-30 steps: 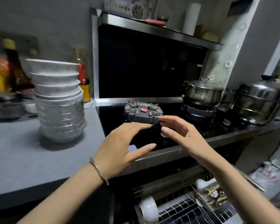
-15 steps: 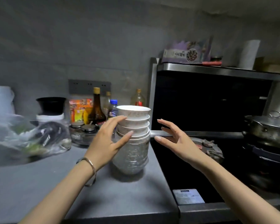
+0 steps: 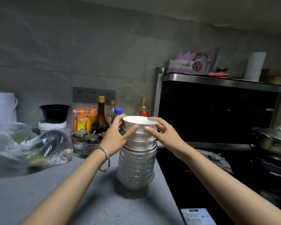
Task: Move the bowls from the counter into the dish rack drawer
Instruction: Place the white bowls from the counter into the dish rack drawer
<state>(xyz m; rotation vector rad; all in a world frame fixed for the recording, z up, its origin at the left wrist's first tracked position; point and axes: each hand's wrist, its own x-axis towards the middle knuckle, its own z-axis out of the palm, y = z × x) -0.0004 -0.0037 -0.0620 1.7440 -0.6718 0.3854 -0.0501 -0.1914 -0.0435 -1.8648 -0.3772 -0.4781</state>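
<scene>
fingers (image 3: 133, 129) of the left hand (image 3: 115, 137) and the right hand (image 3: 165, 135) are curled round the top white speckled ceramic bowl (image 3: 139, 125), one hand on each side, thumbs on its near wall and the other fingers at its far rim. on the grey stone counter (image 3: 63, 192), just beside the black glass hob (image 3: 185, 176), stands the tall stack of nested pale bowls (image 3: 136, 168) that this bowl tops. behind the stack are a brown glass bottle with a gold cap (image 3: 100, 118) and, on the wall, a grey socket strip (image 3: 93, 95).
</scene>
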